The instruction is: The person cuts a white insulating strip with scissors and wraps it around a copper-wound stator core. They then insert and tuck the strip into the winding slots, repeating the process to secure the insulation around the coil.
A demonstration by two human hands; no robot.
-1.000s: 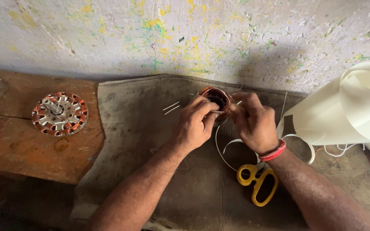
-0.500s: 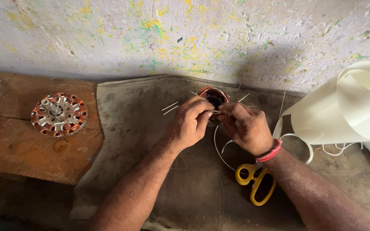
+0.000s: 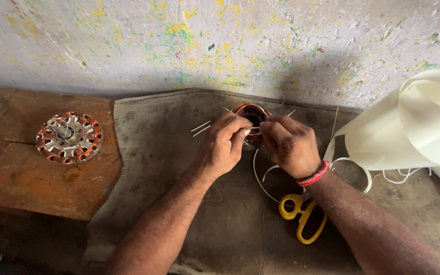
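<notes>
The person is working a small copper-wound stator (image 3: 250, 118) that is resting on the grey cloth (image 3: 179, 153) covering the table, close to the paint-speckled wall (image 3: 220, 46). Both hands are closing in on the stator from the near side: the left hand (image 3: 225, 145) is gripping its left flank, fingers curled tight, while the right hand (image 3: 289, 145) is pinching something thin at the stator's near edge, most likely an insulation strip or a wire, though I cannot tell which. The stator is lying just beyond both grips, ring face up; the two hands are equally near it.

White slivers (image 3: 200, 128) are lying on the cloth just left of the stator, and more are poking out past its right side. Yellow-handled scissors (image 3: 301, 216) are lying nearer to the person than the stator, partly hidden under the right forearm. A roll of cream sheet (image 3: 413, 127) is sitting well to the stator's right. A second, larger stator (image 3: 69, 137) is lying well to the left on bare wood (image 3: 36, 188). The fingertips are hiding most of the small stator's slots.
</notes>
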